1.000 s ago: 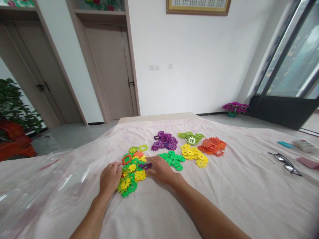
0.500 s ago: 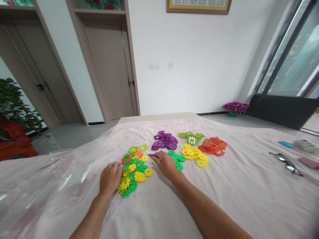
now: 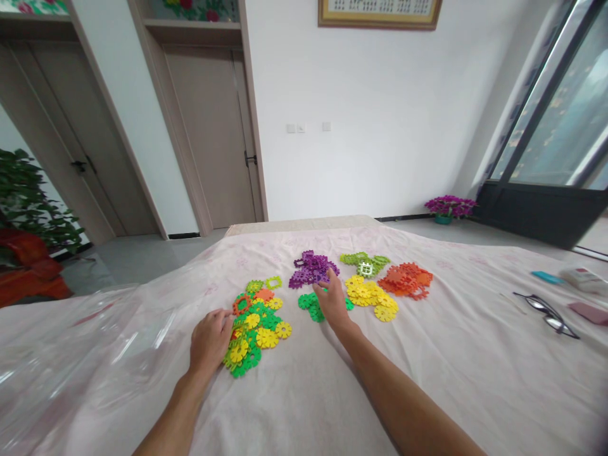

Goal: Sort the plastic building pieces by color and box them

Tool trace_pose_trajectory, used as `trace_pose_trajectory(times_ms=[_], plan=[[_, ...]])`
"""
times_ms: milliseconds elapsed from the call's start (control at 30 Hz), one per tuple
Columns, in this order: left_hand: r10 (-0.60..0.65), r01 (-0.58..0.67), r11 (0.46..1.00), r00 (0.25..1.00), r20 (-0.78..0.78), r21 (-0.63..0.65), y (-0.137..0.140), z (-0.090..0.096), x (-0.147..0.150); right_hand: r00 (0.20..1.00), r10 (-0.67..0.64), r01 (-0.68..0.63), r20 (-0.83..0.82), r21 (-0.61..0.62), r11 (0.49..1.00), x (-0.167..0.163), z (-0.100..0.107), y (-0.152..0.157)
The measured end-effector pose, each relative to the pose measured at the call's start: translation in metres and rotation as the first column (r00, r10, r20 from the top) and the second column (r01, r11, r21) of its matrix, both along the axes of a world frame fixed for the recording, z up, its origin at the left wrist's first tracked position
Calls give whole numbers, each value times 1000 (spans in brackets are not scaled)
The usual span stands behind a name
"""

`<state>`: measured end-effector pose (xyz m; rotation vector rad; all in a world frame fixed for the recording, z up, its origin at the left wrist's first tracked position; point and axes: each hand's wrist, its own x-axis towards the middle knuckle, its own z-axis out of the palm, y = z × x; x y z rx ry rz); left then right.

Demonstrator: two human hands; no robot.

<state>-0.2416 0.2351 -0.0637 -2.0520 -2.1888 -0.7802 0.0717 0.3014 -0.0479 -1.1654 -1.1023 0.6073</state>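
My left hand [image 3: 209,340] rests at the left edge of a mixed pile of notched plastic building pieces [image 3: 259,320] in green, yellow, orange and lime. Its fingers lie loosely against the pieces, with no piece visibly gripped. My right hand [image 3: 332,303] reaches over a small group of green pieces [image 3: 311,306]. Its fingertips are at the near right edge of a purple pile [image 3: 311,269], thumb and forefinger apart, with no separate piece seen between them.
Right of my right hand lie yellow pieces [image 3: 368,294], an orange pile [image 3: 406,279] and lime pieces [image 3: 356,258] with a white square piece [image 3: 365,269]. Glasses [image 3: 546,313] lie far right. Clear plastic sheeting [image 3: 118,342] covers the left side of the cloth [image 3: 294,399].
My right hand has moved right and away from me, from beside the mixed pile to the purple pile. The purple piece it pinched is now among the purple ones. My left hand stays put.
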Motion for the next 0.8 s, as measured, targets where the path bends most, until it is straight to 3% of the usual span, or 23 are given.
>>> trace_pose_trajectory(times_ms=[67, 133, 200, 267, 333, 400, 567, 800], plan=[[-2, 2, 1000, 1000, 2, -5, 1, -1, -1, 985, 46, -56, 168, 56, 997, -6, -1, -8], [-3, 3, 1000, 1000, 6, -7, 1, -1, -1, 910, 177, -203, 376, 31, 979, -14, 0, -20], [-1, 1, 1000, 1000, 12, -6, 1, 0, -1, 759, 320, -363, 566, -40, 931, -22, 4, -34], [4, -4, 1000, 1000, 18, -2, 0, 0, 0, 560, 407, -498, 722, -99, 861, -28, 9, -46], [4, -4, 1000, 1000, 15, 6, -1, 1, 1, 386, 399, -575, 832, -121, 809, -32, 14, -54], [1, -1, 1000, 1000, 5, 8, -2, 2, 1, 296, 355, -590, 887, -122, 798, -33, 17, -57], [7, -7, 1000, 1000, -5, 1, -2, 2, 1, 287, 333, -576, 898, -116, 809, -31, 18, -56], [1, -1, 1000, 1000, 13, -4, -2, 2, 2, 376, 348, -509, 859, -123, 852, -29, 13, -52]])
